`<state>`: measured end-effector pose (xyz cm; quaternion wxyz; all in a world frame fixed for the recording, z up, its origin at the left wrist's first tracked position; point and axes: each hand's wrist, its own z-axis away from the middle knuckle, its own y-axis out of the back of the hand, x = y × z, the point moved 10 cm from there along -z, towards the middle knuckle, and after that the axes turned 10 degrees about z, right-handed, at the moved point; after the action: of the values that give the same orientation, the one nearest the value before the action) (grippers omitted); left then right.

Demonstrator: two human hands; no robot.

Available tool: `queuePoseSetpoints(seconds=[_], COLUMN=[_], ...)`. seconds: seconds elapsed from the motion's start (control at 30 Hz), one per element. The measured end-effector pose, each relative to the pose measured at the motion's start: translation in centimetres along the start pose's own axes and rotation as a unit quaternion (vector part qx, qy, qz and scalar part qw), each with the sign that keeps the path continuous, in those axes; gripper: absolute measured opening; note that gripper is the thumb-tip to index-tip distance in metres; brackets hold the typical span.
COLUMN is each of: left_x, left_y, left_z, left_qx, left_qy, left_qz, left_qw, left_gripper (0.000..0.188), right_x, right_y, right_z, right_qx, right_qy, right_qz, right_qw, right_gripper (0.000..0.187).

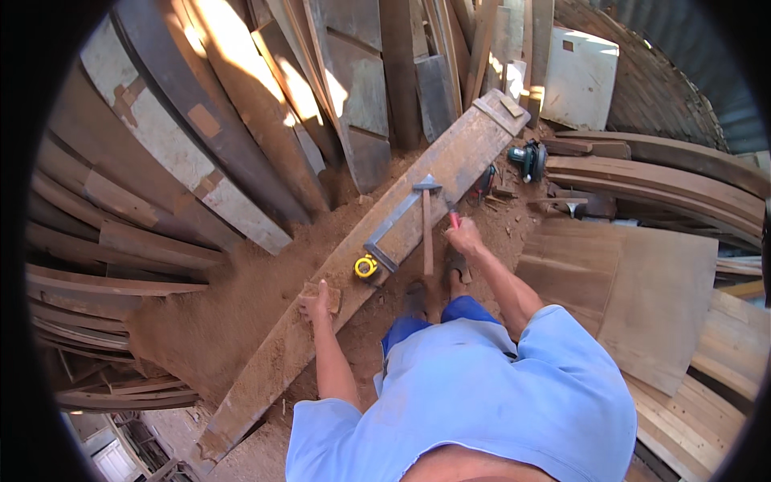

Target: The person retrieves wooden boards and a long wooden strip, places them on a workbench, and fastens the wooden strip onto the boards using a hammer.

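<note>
My left hand (314, 304) is closed on a small wooden block (334, 298) that rests on a long, dusty plank bench (277, 353). In my right hand (464, 238), closed beside the bench's right edge, is a red-handled tool (454, 218); its working end is too small to make out. Between my hands a yellow and black tape measure (366, 267) sits on the bench. Beyond it lies a long dark metal square (396, 221). A hammer (427, 225) lies with its head on the bench and its wooden handle toward me.
A green circular saw (528, 161) stands on the ground near the bench's far end. Tall boards (257, 88) lean at the left and back. Sawdust (217, 321) covers the ground left of the bench. Wide panels (642, 297) and stacked planks (666, 181) lie at the right.
</note>
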<state>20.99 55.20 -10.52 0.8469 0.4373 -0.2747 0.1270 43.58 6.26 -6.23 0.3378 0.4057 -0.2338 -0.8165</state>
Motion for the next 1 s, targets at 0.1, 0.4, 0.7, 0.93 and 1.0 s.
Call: queuePoseSetpoints(seconds=[0.1,0.4,0.7,0.93,1.0], left_x=[3.0,6.8,12.2,15.3,15.7], left_y=[-1.5,-8.4,-14.6,-18.9,-19.5], left_z=[2.8,3.8,9.7,12.3,12.3], left_qx=[0.05,-0.009,-0.002,0.012,0.012], left_qy=[0.117,-0.019,0.033,0.032,0.024], left_qz=[-0.054,-0.14,-0.238,-0.255,-0.241], left_qw=[0.99,0.99,0.971,0.966,0.97], left_gripper=[0.115,0.102,0.095,0.096,0.096], right_x=[3.2,2.7,4.4,4.6,5.3], right_y=[6.2,11.9,8.4,-8.7,-11.3], right_z=[-6.7,-19.8,-12.9,-4.1,-5.8], right_qx=[0.07,0.103,0.107,-0.279,-0.225], right_qy=[-0.068,-0.077,-0.012,-0.089,-0.088], right_qz=[-0.005,0.009,0.002,-0.14,-0.147], right_qw=[0.995,0.992,0.994,0.946,0.959], right_gripper=[0.045,0.063,0.059,0.082,0.067])
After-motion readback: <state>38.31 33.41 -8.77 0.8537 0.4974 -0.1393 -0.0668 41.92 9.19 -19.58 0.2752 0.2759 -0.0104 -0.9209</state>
